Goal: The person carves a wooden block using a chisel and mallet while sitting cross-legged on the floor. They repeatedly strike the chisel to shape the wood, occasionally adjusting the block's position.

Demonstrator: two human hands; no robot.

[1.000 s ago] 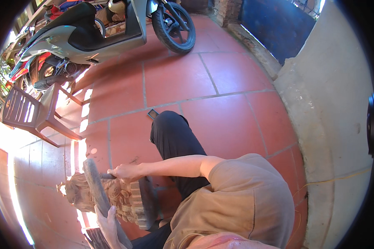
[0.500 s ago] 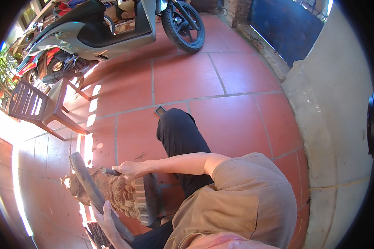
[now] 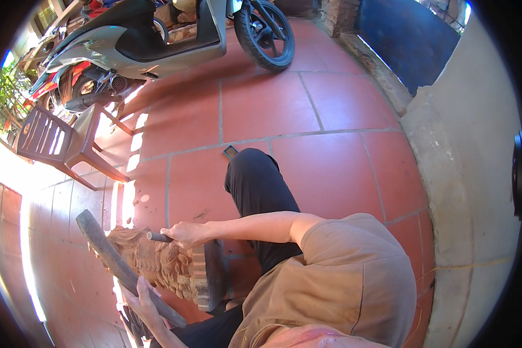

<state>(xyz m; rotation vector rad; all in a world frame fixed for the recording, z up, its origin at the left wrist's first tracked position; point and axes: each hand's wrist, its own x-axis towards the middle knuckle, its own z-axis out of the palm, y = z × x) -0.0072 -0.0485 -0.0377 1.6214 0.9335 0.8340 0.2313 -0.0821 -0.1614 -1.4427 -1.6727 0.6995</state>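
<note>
Currently | left hand (image 3: pixel 143 303) clamping one club (image 3: pixel 105 246) | right hand (image 3: pixel 187 234) clamping one rod (image 3: pixel 155 236) | one carving (image 3: pixel 167 263)

At 11 o'clock a grey scooter (image 3: pixel 156 64) stands on the red-tiled floor (image 3: pixel 330 168), with red bodywork (image 3: pixel 80 72) of another vehicle behind it at 10. A brown slatted chair (image 3: pixel 84 132) stands at 9 o'clock, and a small dark rectangular object (image 3: pixel 231 152) lies at 10, just off centre. A blue panel (image 3: pixel 409 43) rises between 1 and 2, a pale wall (image 3: pixel 464 145) fills 3 o'clock, and a thin yellow cord (image 3: pixel 475 265) crosses at 4.
</note>
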